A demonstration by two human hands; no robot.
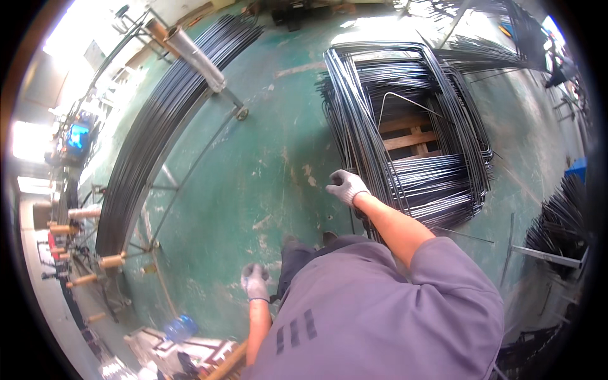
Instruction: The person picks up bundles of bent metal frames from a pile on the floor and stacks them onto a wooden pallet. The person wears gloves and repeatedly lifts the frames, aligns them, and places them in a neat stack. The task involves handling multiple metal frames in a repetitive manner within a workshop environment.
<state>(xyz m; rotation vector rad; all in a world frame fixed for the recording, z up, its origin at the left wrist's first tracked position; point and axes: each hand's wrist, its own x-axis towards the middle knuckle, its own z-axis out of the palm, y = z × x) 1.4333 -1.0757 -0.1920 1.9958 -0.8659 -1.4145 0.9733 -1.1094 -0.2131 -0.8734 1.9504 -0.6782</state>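
Nearest the camera is the person's own grey-purple shirt [380, 316], filling the lower middle of the view, with dark trousers [294, 256] below it against the floor. From the short right sleeve a bare forearm reaches forward, and the right hand [345, 185], in a grey knit work glove, rests on the near left edge of a stack of bent black wire frames [411, 126]. Its fingers curl over the outer wires there, but whether its grip is really clamped on a wire or only pressing on the stack cannot be told from this angle.

The left hand [255, 281], gloved the same way, hangs low beside the person's hip, well apart from the stack, loosely curled with nothing in it.

Each frame in the stack is a rounded rectangle, and the pile lies on a wooden pallet [411, 136] whose slats show through the open middle. All of this sits on a worn green floor [266, 158] with pale scuffed patches.

To the left, a long bundle of straight black rods [164, 120] lies across a metal rack [190, 50] with roller supports. More dark wire pieces [560, 228] lie at the right rim, and a blue plastic bottle [180, 328] lies near the lower left.
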